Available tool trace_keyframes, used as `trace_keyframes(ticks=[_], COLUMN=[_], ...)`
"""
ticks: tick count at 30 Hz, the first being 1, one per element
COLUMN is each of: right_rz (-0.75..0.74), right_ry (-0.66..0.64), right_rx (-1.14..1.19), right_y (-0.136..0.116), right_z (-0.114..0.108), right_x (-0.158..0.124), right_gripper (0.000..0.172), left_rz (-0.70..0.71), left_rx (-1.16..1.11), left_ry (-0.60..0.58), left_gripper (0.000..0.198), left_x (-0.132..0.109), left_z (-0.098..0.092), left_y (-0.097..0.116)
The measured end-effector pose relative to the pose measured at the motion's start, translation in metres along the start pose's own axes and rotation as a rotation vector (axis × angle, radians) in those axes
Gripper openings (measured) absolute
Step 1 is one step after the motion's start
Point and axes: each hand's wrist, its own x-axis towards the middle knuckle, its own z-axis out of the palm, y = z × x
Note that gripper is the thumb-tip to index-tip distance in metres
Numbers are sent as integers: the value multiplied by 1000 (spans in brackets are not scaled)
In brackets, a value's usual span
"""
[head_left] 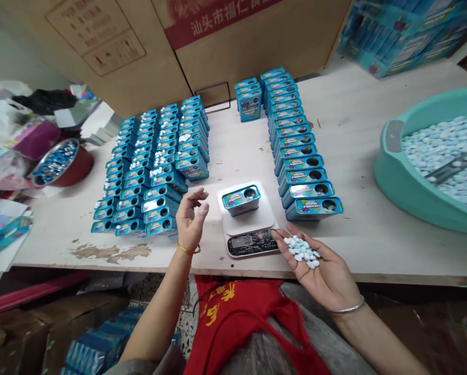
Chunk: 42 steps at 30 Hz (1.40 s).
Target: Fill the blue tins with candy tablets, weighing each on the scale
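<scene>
Worktop (228, 151) is pale and scuffed, big brown carton (257, 57) along its far side at 11 to 12 o'clock. Clock is centred on the white scale (245, 226), 12 = away from the wearer. One blue tin (239, 202) stands on the scale plate, opening up, a few candies visible inside; display digits too small to trust. Right hand (327, 278) at 4 o'clock: palm up, fingers loosely cupped, well uncurled, carrying a loose pile of candies (302, 251); fingertips at the scale's edge, can't tell if touching. Left hand (190, 216) at 9 o'clock, just beside the scale: fingers half curled, nothing seen in them. Status, my read: block of tins (137, 175) at 10 o'clock looks largely done, white candies at many openings; its nearest tins show mostly dark openings, fill unclear. Tin on the scale is in work. Left, probably: long row of tins (296, 140) at 1 o'clock, mostly dark openings, nearest one showing some candies, plus a small cluster of tins (250, 107) at 12. Supply looks ample: green basin (393, 198) at 2 to 3 o'clock, loaded with candies, metal tool (446, 169) lying on top.
</scene>
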Motion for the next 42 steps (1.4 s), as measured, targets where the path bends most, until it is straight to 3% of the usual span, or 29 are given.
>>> trace_keyframes(ticks=[13,16,20,23,27,28,30,32,34,38,42], right_rz=[0,26,63,71,75,74,64,48,25,-9,13], right_ry=[-53,-67,-80,-84,-98,-100,-98,-93,-91,-80,-95], right_rx=[0,1,7,5,4,-1,-15,-18,11,85,106], right_y=[0,4,12,16,20,21,23,24,24,23,25], right_z=[-13,-8,-1,2,9,12,18,26,34,46,52], right_x=[-3,-3,-3,-1,3,5,8,12,16,24,31], right_gripper=[28,28,28,29,26,25,23,21,19,18,18], left_rz=[-13,90,280,279,136,104,91,183,366,669,706], left_rx=[81,200,327,364,325,296,234,256,409,727,811], left_ry=[12,-2,-136,-95,26,-11,-152,-296,-361,-334,-266], left_gripper=[29,29,29,28,68,76,70,48,35,37,38], left_x=[-12,-20,-33,-36,-22,-16,-4,6,10,4,-4], left_z=[0,6,19,27,36,38,41,42,40,30,24], left_y=[4,16,32,34,19,14,8,9,16,27,24])
